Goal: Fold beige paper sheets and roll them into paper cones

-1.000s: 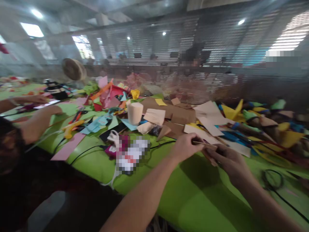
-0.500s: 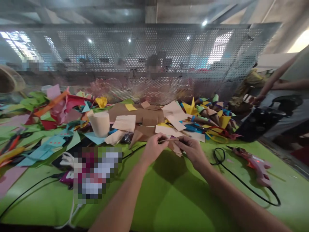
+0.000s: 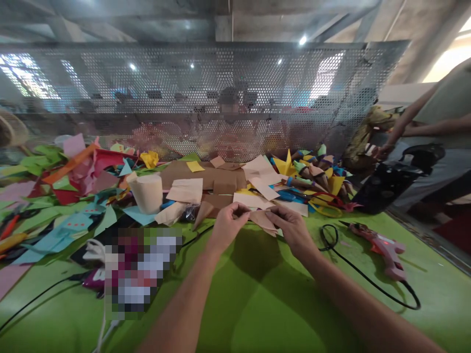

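Observation:
Between my two hands, above the green table, is a small piece of tan paper [image 3: 262, 221] with layered, folded edges. My left hand [image 3: 230, 226] pinches its left end with thumb and fingers. On the opposite side my right hand [image 3: 289, 226] grips the paper's right part, fingers bent over it. Just beyond the hands lie pale paper sheets [image 3: 253, 201] and a folded brown paper piece [image 3: 213, 206]. A pink glue gun [image 3: 386, 247] rests to the right of my right hand, its black cord looping on the table.
Colourful paper scraps [image 3: 79, 171] pile up at the left, near a cream paper roll [image 3: 147, 193]. Yellow-handled scissors [image 3: 326, 208] and small paper cones [image 3: 312, 171] lie at the back right. A perforated metal screen [image 3: 191, 98] stands behind. Another person's arm [image 3: 412, 113] shows at right.
The tan paper has turned so more of its flat face shows, and my fingers have shifted along its edges. The whole view has moved slightly, with the scene sliding left.

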Motion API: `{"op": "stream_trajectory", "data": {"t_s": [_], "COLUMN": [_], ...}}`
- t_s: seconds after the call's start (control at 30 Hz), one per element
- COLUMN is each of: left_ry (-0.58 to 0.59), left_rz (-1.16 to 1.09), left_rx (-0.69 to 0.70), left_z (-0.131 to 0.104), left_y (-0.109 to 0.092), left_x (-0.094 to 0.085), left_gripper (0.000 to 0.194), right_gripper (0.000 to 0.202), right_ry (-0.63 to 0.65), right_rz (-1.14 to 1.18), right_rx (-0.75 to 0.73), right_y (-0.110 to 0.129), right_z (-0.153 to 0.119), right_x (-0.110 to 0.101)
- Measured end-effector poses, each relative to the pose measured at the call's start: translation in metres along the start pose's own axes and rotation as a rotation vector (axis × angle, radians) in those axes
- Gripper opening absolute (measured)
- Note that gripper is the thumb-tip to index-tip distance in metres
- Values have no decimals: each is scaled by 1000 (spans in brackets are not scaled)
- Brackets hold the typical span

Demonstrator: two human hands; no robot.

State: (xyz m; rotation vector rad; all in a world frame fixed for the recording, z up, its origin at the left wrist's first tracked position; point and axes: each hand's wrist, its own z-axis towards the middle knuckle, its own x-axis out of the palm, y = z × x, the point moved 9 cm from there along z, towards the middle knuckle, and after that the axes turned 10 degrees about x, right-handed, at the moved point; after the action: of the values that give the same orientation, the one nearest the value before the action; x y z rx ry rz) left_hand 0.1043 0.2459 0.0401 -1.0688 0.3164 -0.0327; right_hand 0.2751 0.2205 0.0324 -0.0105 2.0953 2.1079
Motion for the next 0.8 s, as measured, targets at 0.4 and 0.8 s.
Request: {"op": "stream_trajectory", "data": {"t_s": [0.4,0.8], "left_ry": [-54,-65], "left_rz": [-27,-35], "left_rx": [-30,-31], "left_z": [2,3], "left_y": [6,8], "left_x": [-6,-11], "left_gripper": [14,16], "right_gripper": [31,33], "right_ry": [-23,-52], "right_rz": [28,35], "right_rx": [7,-10], "right_y": [-1,-1], "right_z": [1,2], "right_x": [-3,-8]}}
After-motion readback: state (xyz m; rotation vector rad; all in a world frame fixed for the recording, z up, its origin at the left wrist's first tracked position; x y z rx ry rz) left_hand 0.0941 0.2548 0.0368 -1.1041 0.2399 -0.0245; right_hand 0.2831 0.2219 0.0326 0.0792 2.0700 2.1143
